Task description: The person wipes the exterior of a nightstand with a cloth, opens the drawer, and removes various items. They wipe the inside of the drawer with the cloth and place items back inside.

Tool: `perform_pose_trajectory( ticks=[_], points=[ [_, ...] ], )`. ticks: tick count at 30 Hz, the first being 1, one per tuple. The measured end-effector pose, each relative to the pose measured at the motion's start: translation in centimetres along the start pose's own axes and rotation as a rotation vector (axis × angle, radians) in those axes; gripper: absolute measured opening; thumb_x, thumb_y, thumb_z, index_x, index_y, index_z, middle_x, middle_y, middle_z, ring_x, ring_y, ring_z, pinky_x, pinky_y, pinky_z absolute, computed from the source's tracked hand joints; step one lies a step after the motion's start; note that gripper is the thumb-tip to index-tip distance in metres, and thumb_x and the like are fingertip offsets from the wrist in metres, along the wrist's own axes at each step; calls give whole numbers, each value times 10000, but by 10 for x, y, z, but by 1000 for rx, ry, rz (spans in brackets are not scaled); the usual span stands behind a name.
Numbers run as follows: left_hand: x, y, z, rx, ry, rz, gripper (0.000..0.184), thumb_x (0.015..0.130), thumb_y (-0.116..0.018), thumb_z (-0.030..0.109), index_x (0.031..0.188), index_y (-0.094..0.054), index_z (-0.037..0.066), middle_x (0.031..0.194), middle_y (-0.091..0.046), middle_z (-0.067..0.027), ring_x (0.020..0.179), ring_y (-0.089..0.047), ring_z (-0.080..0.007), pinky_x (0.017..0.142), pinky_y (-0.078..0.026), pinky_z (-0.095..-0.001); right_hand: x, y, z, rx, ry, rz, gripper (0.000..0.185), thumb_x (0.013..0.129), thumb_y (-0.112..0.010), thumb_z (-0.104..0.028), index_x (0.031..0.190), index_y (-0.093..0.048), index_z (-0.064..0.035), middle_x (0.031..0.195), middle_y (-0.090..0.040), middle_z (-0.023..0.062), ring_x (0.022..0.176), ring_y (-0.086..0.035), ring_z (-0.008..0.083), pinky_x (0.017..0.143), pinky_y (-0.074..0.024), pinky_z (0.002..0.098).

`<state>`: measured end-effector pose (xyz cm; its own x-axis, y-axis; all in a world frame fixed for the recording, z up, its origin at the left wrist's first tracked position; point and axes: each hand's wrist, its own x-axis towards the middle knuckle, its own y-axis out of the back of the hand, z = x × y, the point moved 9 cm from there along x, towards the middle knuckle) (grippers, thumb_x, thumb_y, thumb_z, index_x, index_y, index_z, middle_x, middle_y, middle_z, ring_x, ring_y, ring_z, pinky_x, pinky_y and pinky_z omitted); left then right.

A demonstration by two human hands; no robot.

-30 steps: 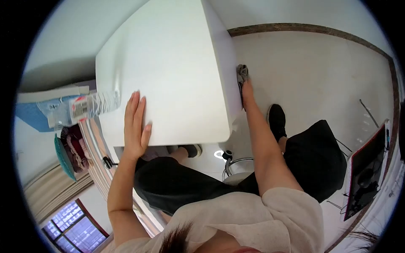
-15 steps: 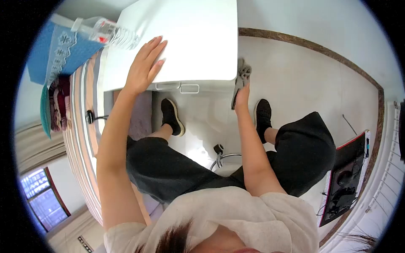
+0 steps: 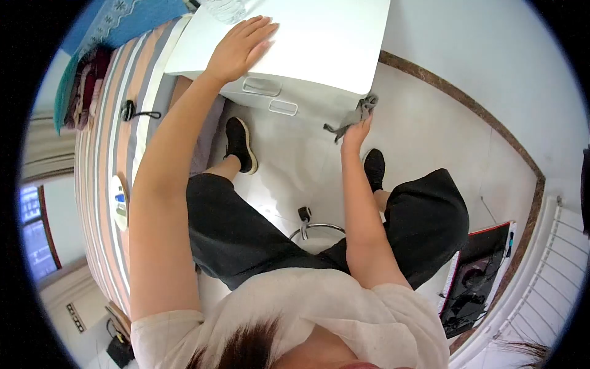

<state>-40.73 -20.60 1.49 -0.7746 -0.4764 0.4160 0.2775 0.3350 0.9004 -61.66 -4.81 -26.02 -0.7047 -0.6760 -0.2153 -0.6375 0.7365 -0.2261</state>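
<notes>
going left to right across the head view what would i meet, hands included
Window → black strapped gadget → left hand → grey cloth, held in the right hand → dark red-edged board

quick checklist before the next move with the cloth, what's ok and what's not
1. Cloth in hand: ok, the right hand holds the gray cloth by the near right corner of the white cabinet.
2. Left hand placed: ok, palm down near the cabinet top's front edge.
3. Cabinet top bare around the left hand: not ok, a clear bottle is just beyond its fingers.
4. Bottle upright: cannot tell, the picture's edge cuts it off.
5. Cloth damp or dry: cannot tell.
6. Drawers in: ok, none looks pulled out.
</notes>
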Motion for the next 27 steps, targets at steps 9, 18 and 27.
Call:
perform_pose_trajectory(
  ticks=[9, 18, 27],
  points=[
    [-78, 18, 29, -91, 460, 374, 541, 961, -408, 338, 1406, -324, 44, 1444, -341, -173, 1343, -307, -314, 1116, -218, -417, -74, 38, 58, 610, -667, -132, 514, 963, -409, -481, 1318, -440, -111, 1354, -454, 90, 1213, -456, 262, 1027, -391, 401],
    [-184, -91, 206, -1845, 1330, 107, 746, 915, -369, 604, 1459, -241, 109, 1488, -271, -111, 1348, -303, -265, 1094, -251, -430, -148, -8, -79, 291, -555, -403, 477, 969, -457, -392, 1289, -471, -39, 1245, -542, 71, 1122, -527, 231, 950, -436, 370],
    [-169, -55, 230, -2443, 975, 358, 664, 909, -449, 518, 1428, -297, 131, 1422, -363, -81, 1323, -335, -238, 1072, -302, -412, -232, -80, -182, -1089, 550, -1141, 488, 905, -565, -350, 1287, -471, -61, 1318, -504, 166, 1222, -485, 278, 1006, -386, 364]
  ],
)
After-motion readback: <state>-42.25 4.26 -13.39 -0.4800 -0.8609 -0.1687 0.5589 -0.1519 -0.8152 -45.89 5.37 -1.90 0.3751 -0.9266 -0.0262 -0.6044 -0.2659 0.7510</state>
